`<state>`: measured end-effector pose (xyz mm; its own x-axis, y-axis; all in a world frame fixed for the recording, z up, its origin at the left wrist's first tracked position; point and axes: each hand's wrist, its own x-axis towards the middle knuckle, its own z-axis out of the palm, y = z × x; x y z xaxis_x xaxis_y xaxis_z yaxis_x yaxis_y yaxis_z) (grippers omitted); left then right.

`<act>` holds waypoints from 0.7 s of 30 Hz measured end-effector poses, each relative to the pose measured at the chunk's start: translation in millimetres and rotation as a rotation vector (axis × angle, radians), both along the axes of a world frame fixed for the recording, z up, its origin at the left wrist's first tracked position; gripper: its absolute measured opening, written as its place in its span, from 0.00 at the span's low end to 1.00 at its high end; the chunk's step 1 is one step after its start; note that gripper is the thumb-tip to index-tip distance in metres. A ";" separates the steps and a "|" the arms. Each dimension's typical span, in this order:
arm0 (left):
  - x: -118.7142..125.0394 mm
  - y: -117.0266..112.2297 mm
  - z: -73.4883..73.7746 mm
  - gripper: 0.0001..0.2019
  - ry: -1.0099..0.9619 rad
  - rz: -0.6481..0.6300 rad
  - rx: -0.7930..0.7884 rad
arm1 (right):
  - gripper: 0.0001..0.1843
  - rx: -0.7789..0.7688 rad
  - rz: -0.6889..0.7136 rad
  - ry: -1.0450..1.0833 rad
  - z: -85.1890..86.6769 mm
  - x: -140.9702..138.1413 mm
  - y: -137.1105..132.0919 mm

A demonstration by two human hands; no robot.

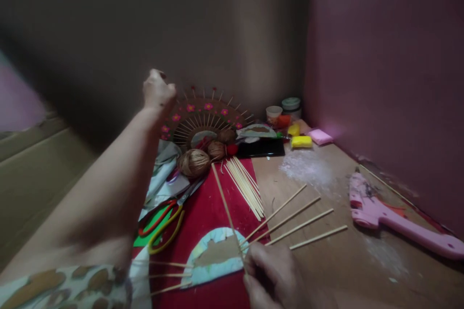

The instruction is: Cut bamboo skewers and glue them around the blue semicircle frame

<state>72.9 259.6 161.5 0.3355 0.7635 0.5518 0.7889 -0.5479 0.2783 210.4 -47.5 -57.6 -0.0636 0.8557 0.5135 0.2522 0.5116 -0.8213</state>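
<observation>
My right hand (271,275) pinches the lower end of a thin wooden stick (225,203), which slants up and away over a half-round card piece (213,253) wrapped in pale blue. Several sticks fan out from both sides of that piece, which lies on red cloth. Far forward on the left, my left hand (158,91) is raised with its fingers curled. A small dark spot shows by those fingers, but what they hold, if anything, I cannot make out. Behind that hand stands a fan-shaped piece (197,108) with pink flowers and sticks.
Scissors (170,219) and balls of twine (195,162) lie left of a bundle of loose sticks (246,187). A pink glue gun (398,227) rests on the right. Farther back are a black phone (261,148), yellow and pink packets (301,142) and cups (274,113). Walls bound the table.
</observation>
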 end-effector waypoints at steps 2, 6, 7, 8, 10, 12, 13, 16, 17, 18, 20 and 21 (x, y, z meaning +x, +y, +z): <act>-0.6 -21.4 -10.8 0.17 -0.004 0.079 0.182 | 0.06 -0.160 0.066 -0.026 8.3 6.9 -1.8; 2.9 -80.9 -60.7 0.15 0.190 -0.041 0.159 | 0.10 -0.373 0.016 0.099 20.0 15.0 1.3; 4.2 -98.4 -74.7 0.16 0.273 -0.105 0.120 | 0.10 -0.392 -0.006 0.167 21.0 15.3 4.3; 5.7 -116.3 -87.6 0.16 0.304 -0.159 0.084 | 0.11 -0.406 -0.016 0.251 21.8 15.4 7.7; 9.1 -151.6 -107.8 0.17 0.315 -0.261 0.026 | 0.11 -0.447 0.012 0.443 24.0 16.1 14.7; 12.5 -182.6 -120.3 0.18 0.296 -0.309 -0.026 | 0.10 -0.489 0.062 0.593 28.9 18.6 19.4; 14.0 -195.7 -124.5 0.19 0.289 -0.319 -0.054 | 0.08 -0.503 0.074 0.639 32.3 20.2 20.2; 16.8 -224.8 -133.6 0.22 0.354 -0.320 -0.119 | 0.07 -0.521 0.126 0.767 42.9 23.8 17.0; 17.5 -231.9 -136.2 0.23 0.402 -0.306 -0.133 | 0.08 -0.519 0.156 0.800 45.4 23.8 14.6; 18.2 -238.2 -138.7 0.23 0.452 -0.285 -0.143 | 0.09 -0.516 0.192 0.818 46.8 23.1 11.9; 20.6 -249.2 -143.1 0.25 0.533 -0.231 -0.166 | 0.13 -0.517 0.263 0.797 46.7 20.0 7.0; 22.4 -254.1 -144.8 0.25 0.564 -0.208 -0.174 | 0.14 -0.524 0.297 0.770 45.4 18.0 5.1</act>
